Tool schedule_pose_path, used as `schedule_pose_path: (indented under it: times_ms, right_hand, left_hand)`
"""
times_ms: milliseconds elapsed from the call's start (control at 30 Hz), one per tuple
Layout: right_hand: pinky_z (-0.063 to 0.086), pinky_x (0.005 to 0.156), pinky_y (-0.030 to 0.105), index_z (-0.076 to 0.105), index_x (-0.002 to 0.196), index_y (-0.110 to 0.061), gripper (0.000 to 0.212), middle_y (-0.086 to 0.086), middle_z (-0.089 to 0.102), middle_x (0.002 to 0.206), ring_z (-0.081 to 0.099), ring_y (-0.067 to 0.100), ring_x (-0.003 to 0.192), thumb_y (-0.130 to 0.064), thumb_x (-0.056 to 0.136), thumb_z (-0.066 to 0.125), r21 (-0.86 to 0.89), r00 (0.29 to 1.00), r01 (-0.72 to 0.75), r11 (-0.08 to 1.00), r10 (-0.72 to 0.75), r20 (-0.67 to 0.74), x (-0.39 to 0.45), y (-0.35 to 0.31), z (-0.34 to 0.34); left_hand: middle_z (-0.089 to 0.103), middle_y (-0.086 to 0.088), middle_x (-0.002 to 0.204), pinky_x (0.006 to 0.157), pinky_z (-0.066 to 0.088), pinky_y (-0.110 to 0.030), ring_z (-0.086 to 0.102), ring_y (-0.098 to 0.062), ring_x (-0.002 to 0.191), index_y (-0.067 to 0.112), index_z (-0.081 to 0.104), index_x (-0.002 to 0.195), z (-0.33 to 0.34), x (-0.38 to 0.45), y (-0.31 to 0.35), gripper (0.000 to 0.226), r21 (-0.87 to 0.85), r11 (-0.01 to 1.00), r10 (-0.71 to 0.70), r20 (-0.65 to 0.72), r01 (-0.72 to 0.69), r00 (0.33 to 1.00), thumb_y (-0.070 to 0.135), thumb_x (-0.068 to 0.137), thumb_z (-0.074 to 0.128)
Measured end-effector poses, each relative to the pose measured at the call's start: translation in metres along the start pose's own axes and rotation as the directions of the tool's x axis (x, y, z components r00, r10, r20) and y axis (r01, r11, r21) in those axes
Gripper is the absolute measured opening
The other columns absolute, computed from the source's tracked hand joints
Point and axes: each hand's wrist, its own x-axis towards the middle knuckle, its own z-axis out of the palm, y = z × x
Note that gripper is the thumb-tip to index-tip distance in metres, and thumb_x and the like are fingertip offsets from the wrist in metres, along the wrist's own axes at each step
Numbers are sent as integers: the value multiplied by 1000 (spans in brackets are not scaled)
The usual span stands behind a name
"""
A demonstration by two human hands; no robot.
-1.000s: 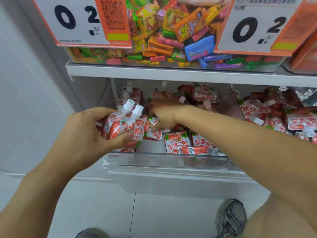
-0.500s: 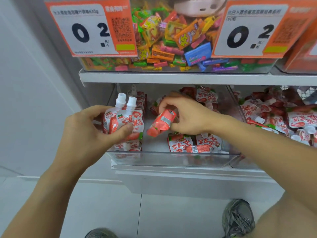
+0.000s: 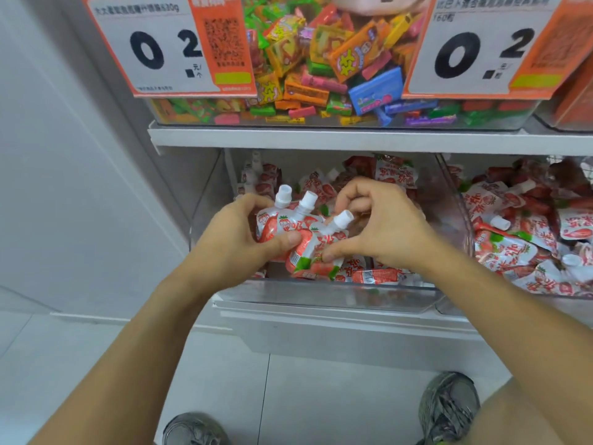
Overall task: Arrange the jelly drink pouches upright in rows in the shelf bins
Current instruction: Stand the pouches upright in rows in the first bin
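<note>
Pouches (image 3: 308, 248): glossy printed plastic film w/ matt white plastic caps. Bin (image 3: 324, 297): clear smooth plastic. Shelf (image 3: 321, 139): matt white. Price cards (image 3: 167, 46): paper. Floor (image 3: 321, 396): smooth tile.

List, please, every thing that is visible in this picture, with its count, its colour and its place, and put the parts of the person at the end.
held pouches: two, red and white with white caps, in the left hand
third pouch: one, red and white, pinched by the right hand beside the held pair
loose pouches: many, count unclear, lying in the left clear bin
heaped pouches: many, in the right clear bin
candy: many, mixed colours, in the bin on the upper shelf
price signs: two, white and orange, on the upper bin's front
floor: pale tiles, below
shoes: two, grey, on the floor
left hand: grips two pouches
right hand: pinches one pouch
</note>
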Motion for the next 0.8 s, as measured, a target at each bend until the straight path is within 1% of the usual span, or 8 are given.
schedule_pose_path:
  times_ms: [67, 167, 333, 433, 500, 667, 733, 800]
  right_hand:
    - [58, 64, 37, 59, 86, -28, 61, -8, 71, 83, 64, 9, 66, -32, 40, 99, 22, 1000, 11, 1000, -10, -13, 1, 0, 3]
    - [57, 66, 33, 58, 92, -34, 64, -15, 65, 93, 62, 0, 72, -38, 42, 98, -44, 1000, 16, 999, -16, -11, 1, 5, 2]
    - [48, 69, 23, 62, 90, -24, 47, -14, 65, 90, 57, 3, 81, -33, 57, 94, -269, 982, 190, 944, -186, 42, 1, 6, 15]
    - [53, 73, 16, 66, 96, -24, 40, -16, 68, 92, 63, 1, 84, -24, 65, 91, -133, 978, 153, 979, -131, 160, 4, 7, 14]
    - [59, 72, 23, 71, 96, -21, 33, -11, 71, 88, 68, 5, 80, -5, 71, 85, -51, 974, 80, 996, -67, 216, 4, 10, 6]
    - [58, 73, 18, 76, 95, -19, 23, -10, 73, 84, 69, 1, 76, -2, 78, 79, -59, 986, 95, 994, -86, 146, 8, 7, -6]
    - [57, 75, 16, 74, 100, -23, 26, -14, 70, 87, 67, -2, 76, -12, 77, 82, -220, 972, 65, 973, -11, 235, 11, 11, -7]
    - [57, 78, 19, 71, 106, -25, 33, -14, 68, 92, 62, -4, 82, -27, 75, 84, -424, 939, 86, 902, 70, 338, 12, 20, -8]
  left_hand:
    - [68, 11, 102, 83, 57, -34, 67, -3, 90, 25, 55, 113, -2, 3, -3, 61, -13, 1000, -3, 109, 4, 994, 56, 64, 74]
    - [63, 16, 111, 93, 52, -33, 61, 0, 106, 34, 53, 117, 4, 4, -2, 61, -40, 999, -1, 244, 11, 970, 64, 67, 72]
    - [62, 18, 99, 76, 51, -19, 59, 3, 88, 34, 52, 116, 22, 5, 11, 60, 241, 965, 44, 255, -108, 966, 68, 68, 65]
    - [61, 16, 94, 69, 48, -17, 57, 0, 81, 27, 56, 118, 23, 8, 9, 56, 338, 927, 90, 218, -161, 972, 58, 74, 70]
    - [59, 16, 88, 62, 41, -11, 55, 0, 75, 25, 56, 120, 19, 11, 6, 52, 408, 899, 75, 221, -162, 972, 48, 76, 74]
    - [57, 3, 125, 89, 46, -26, 55, -15, 107, 23, 43, 135, 19, 18, -4, 69, 483, 868, -6, 238, -113, 971, 27, 76, 78]
    - [52, 5, 133, 98, 47, -34, 52, -17, 116, 30, 33, 141, 20, 20, -4, 83, 424, 898, -7, 282, -118, 959, 25, 73, 81]
    - [51, 7, 132, 97, 49, -37, 53, -16, 116, 39, 34, 138, 19, 23, -2, 81, 361, 922, 17, 317, -137, 948, 36, 72, 81]
